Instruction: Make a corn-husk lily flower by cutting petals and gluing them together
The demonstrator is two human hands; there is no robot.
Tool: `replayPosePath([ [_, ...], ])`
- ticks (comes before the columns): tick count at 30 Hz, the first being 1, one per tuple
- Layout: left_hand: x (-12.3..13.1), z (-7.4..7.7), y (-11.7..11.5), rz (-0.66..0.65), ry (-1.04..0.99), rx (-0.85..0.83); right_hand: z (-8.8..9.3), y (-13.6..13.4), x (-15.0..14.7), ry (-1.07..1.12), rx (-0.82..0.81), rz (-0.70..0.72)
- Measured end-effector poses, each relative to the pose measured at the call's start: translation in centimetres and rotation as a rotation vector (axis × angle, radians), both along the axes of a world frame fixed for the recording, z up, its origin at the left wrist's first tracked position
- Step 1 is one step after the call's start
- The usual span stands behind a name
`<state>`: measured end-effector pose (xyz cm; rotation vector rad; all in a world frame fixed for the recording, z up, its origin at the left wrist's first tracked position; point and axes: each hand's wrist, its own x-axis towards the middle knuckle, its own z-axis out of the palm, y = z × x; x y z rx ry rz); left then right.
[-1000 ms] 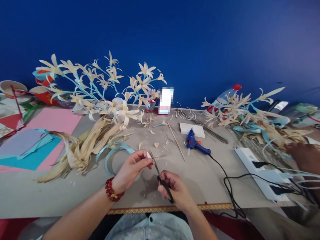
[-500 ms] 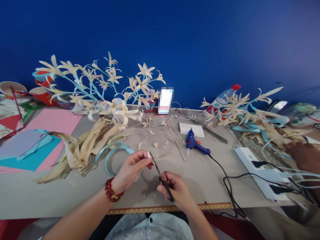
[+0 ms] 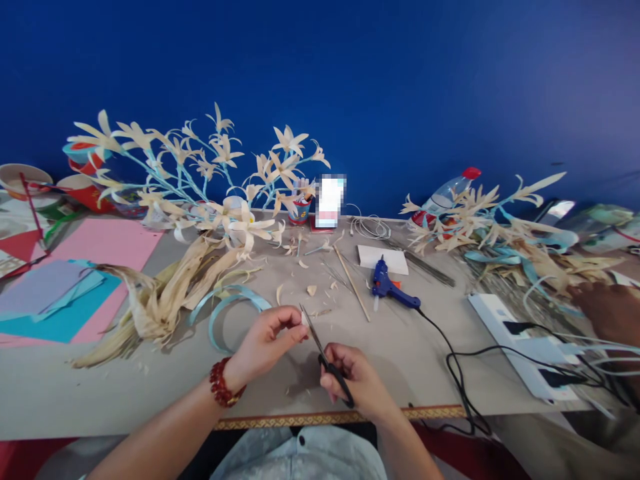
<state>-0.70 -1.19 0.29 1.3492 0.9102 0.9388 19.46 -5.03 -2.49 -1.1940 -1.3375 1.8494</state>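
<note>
My left hand (image 3: 265, 343), with a red bead bracelet on the wrist, pinches a small pale piece of corn husk (image 3: 303, 319) between thumb and fingers. My right hand (image 3: 357, 380) is closed round the black handles of a pair of scissors (image 3: 324, 353). The blades point up and left and meet the husk piece at its edge. Both hands hover just above the grey table (image 3: 125, 393) near its front edge. Small husk scraps (image 3: 313, 290) lie on the table just beyond the hands.
A bundle of dried husk (image 3: 165, 293) and a blue ribbon loop (image 3: 227, 303) lie left. Husk flower branches (image 3: 200, 167) stand behind. A blue glue gun (image 3: 390, 287), power strip (image 3: 520, 340), wooden stick (image 3: 353, 283) and coloured paper (image 3: 60, 293) sit around. Another person's hand (image 3: 607, 310) is far right.
Both hands have sunk slightly toward the table edge with the scissors and husk piece. The scissors stay at the piece's edge. Nothing else on the table moved.
</note>
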Motion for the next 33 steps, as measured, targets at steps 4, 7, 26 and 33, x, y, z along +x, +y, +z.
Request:
replayPosePath([
  [4,-0.12,0.02,0.01,0.002,0.085,0.053,-0.04,0.11,0.11,0.004,-0.001,0.014],
  [7,-0.19,0.21,0.12,-0.004,0.140,0.101,-0.09,0.25,0.19,-0.010,0.007,0.028],
  [26,-0.37,0.07,0.24,-0.047,0.079,0.025,0.12,0.44,0.38,-0.064,0.035,0.052],
  [33,-0.30,0.16,0.25,-0.058,0.051,0.030,0.14,0.37,0.38,-0.064,0.052,0.053],
])
